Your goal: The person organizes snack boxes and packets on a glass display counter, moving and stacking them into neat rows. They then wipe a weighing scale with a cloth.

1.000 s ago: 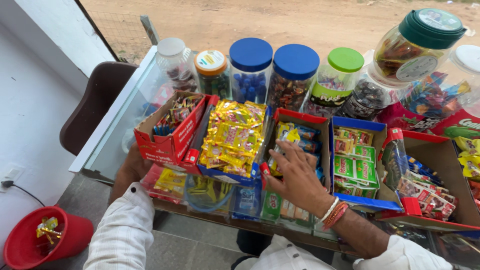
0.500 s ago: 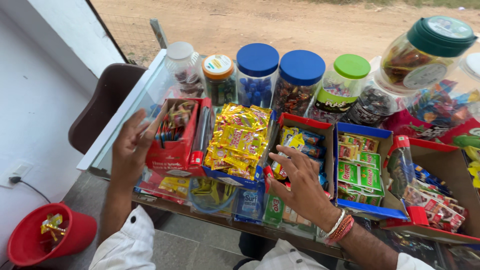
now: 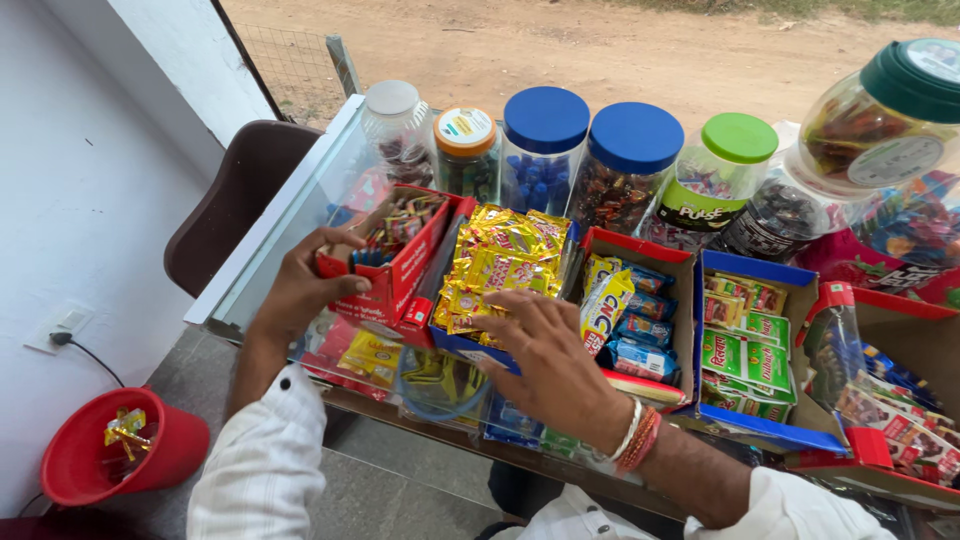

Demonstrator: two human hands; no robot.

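- The left hand [image 3: 300, 290] grips the near end of a red cardboard box [image 3: 395, 260], thumb over the rim and fingers [image 3: 340, 240] curled around its corner; the box sits tilted at the left end of the row of boxes.
- That red box holds small wrapped sweets [image 3: 400, 222] in mixed colours.
- The right hand [image 3: 545, 350] lies flat with its fingers [image 3: 505, 305] spread and loose, closed on nothing, resting on the near edge of a blue box [image 3: 470, 345] just to the right of the red one.
- The blue box is piled with yellow packets [image 3: 505, 262] that touch the fingertips of the right hand.
- A beaded bracelet and bangle [image 3: 635, 440] sit on the right wrist; both arms wear white striped sleeves [image 3: 265, 465].
- Further right stands a red box with blue and yellow packets [image 3: 630, 320], then a blue box of green packets [image 3: 745, 345], then another red box [image 3: 880, 400].
- Behind the boxes stands a row of clear jars: two with blue lids [image 3: 590, 135], one with a green lid [image 3: 738, 137], one with an orange-rimmed lid [image 3: 465, 128].
- The boxes rest on a glass-topped table [image 3: 280, 245], with more packets visible beneath the glass.
- A brown chair [image 3: 235, 200] stands to the left of the table, and a red bucket [image 3: 110, 460] sits on the floor below.
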